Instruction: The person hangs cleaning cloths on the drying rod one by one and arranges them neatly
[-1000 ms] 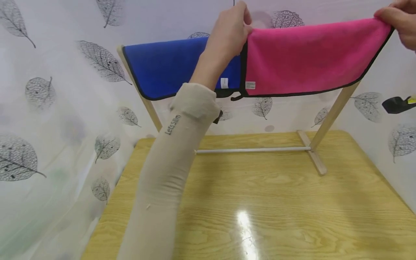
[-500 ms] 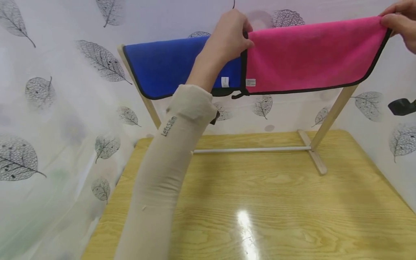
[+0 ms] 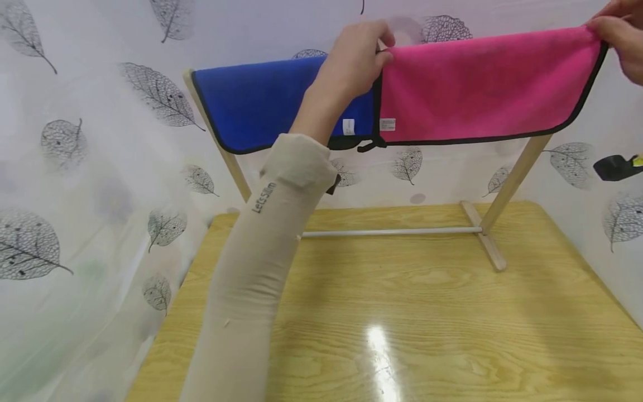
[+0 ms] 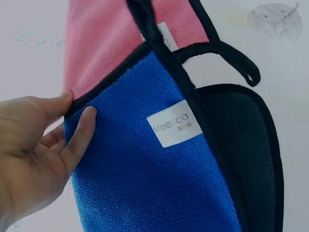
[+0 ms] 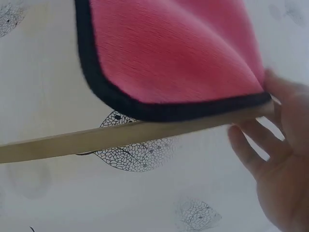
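Observation:
A pink towel (image 3: 482,89) with black edging hangs folded over the top of a wooden rack (image 3: 514,176). At its upper left corner, my left hand (image 3: 354,61) pinches the edge, thumb on the pink side. One finger of that hand (image 4: 34,150) lies against the neighbouring blue towel (image 4: 130,169) in the left wrist view. My right hand (image 3: 625,42) pinches the upper right corner, at the end of the rack's top. In the right wrist view, the wooden post (image 5: 120,137) runs below the black edge, and the right hand (image 5: 285,154) is at its tip.
The rack stands on a wood-grain table (image 3: 402,312), with a white lower bar (image 3: 392,231) between its feet. Leaf-print sheeting (image 3: 90,167) surrounds the table. A small black strap loop (image 4: 241,65) dangles by the towels. A black object (image 3: 615,167) shows at the right.
My left hand has come down a little at the towel's corner. The right hand has shifted slightly right, and the pink towel's lower edge sits a bit higher.

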Tool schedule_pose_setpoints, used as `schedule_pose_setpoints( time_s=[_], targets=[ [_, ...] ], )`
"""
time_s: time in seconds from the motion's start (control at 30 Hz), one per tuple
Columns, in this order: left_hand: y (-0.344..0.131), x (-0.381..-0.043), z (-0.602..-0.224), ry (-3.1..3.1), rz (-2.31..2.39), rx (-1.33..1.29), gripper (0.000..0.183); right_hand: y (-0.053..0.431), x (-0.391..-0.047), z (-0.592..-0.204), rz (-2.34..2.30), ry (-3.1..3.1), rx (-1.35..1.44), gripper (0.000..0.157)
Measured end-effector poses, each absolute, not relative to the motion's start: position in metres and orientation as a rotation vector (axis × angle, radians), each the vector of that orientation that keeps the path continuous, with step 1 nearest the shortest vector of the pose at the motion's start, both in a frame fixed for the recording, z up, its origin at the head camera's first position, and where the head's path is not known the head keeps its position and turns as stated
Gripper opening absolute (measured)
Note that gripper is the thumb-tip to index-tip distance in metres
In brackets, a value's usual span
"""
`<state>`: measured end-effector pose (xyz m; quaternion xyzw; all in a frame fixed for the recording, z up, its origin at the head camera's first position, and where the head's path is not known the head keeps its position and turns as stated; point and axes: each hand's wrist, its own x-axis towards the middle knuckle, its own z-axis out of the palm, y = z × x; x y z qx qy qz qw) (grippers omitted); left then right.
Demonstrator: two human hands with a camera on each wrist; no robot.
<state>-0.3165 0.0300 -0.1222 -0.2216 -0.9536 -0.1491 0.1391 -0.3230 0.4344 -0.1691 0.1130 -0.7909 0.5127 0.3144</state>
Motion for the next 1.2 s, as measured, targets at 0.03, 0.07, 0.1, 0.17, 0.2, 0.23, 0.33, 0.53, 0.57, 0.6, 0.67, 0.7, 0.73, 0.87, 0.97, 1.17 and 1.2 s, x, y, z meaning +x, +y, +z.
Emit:
schedule_pose_setpoints(
  time_s=[0.03, 0.07, 0.1, 0.17, 0.2, 0.23, 0.33, 0.53, 0.57, 0.6, 0.67, 0.7, 0.73, 0.87, 0.97, 1.17, 1.2],
  targets=[
    [0.03, -0.316, -0.122, -2.758, -0.434, -0.637, 0.035, 0.438, -0.322, -0.17, 1.4, -2.087, 0.331, 0.026],
    [0.029, -0.316, -0.122, -2.76, -0.436, -0.629, 0.035, 0.442, -0.321, -0.171, 1.433, -2.101, 0.362, 0.024],
    [0.029, -0.316, -0.121, -2.76, -0.435, -0.622, 0.035, 0.445, -0.32, -0.172, 1.458, -2.113, 0.408, 0.022],
    [0.029, -0.315, -0.121, -2.751, -0.428, -0.618, 0.034, 0.449, -0.318, -0.174, 1.494, -2.116, 0.464, 0.021],
    [0.03, -0.315, -0.121, -2.75, -0.428, -0.612, 0.034, 0.45, -0.319, -0.176, 1.553, -2.082, 0.511, 0.019],
    [0.03, -0.315, -0.12, -2.746, -0.427, -0.607, 0.034, 0.451, -0.321, -0.177, 1.616, -2.035, 0.564, 0.018],
    [0.032, -0.315, -0.121, -2.738, -0.408, -0.595, 0.036, 0.45, -0.328, -0.18, 1.756, -1.899, 0.693, 0.016],
    [0.033, -0.315, -0.124, -2.71, -0.514, -0.61, 0.034, 0.451, -0.328, -0.174, 1.485, -2.052, 0.611, 0.026],
    [0.033, -0.315, -0.125, -2.703, -0.537, -0.612, 0.034, 0.45, -0.328, -0.172, 1.455, -2.074, 0.592, 0.028],
    [0.033, -0.315, -0.125, -2.695, -0.538, -0.614, 0.033, 0.448, -0.328, -0.169, 1.417, -2.099, 0.563, 0.029],
    [0.032, -0.314, -0.125, -2.688, -0.532, -0.611, 0.033, 0.443, -0.329, -0.165, 1.402, -2.121, 0.481, 0.029],
    [0.032, -0.314, -0.125, -2.686, -0.528, -0.607, 0.033, 0.44, -0.33, -0.164, 1.386, -2.127, 0.444, 0.03],
    [0.032, -0.314, -0.125, -2.682, -0.523, -0.605, 0.033, 0.437, -0.33, -0.163, 1.377, -2.133, 0.399, 0.031],
    [0.033, -0.315, -0.125, -2.697, -0.533, -0.59, 0.035, 0.432, -0.327, -0.163, 1.297, -2.19, 0.229, 0.033],
    [0.035, -0.317, -0.125, -2.725, -0.553, -0.593, 0.037, 0.435, -0.321, -0.166, 1.214, -2.252, 0.161, 0.028],
    [0.034, -0.316, -0.124, -2.768, -0.546, -0.637, 0.035, 0.44, -0.319, -0.173, 1.242, -2.252, 0.244, 0.024],
    [0.034, -0.316, -0.124, -2.771, -0.542, -0.632, 0.035, 0.443, -0.321, -0.174, 1.247, -2.249, 0.261, 0.023]
  ],
)
